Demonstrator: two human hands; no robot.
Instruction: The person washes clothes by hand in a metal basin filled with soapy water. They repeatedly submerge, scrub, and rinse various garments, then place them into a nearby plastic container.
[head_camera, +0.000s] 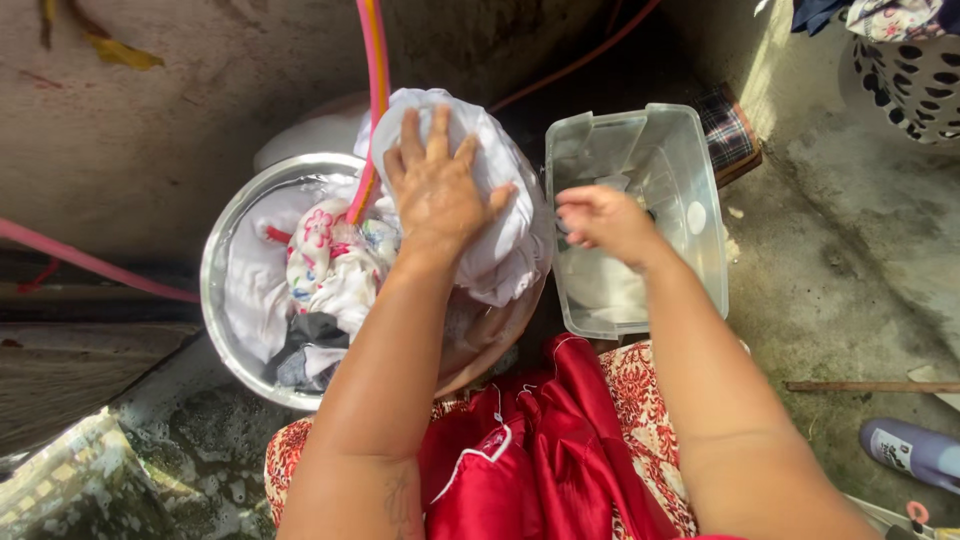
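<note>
fig. view from above, w/ the steel basin (222, 240) as landmark. left hand (437, 192) lies flat, fingers spread, palm pressed down on a white cloth bundle (505, 235) that bulges over the basin's right rim; the cloth sits directly under the hand and spills past it to the right. inside the basin, left of the hand: floral cloth (330, 262), more white and dark laundry. a pink hose (375, 70) drops into the basin from the top edge. right hand (600, 220), fingers curled, reaches into a clear plastic tub (700, 180) just right of the basin; can't tell what it grips. red satin garment (530, 450) lies below the basin, on the lap.
</note>
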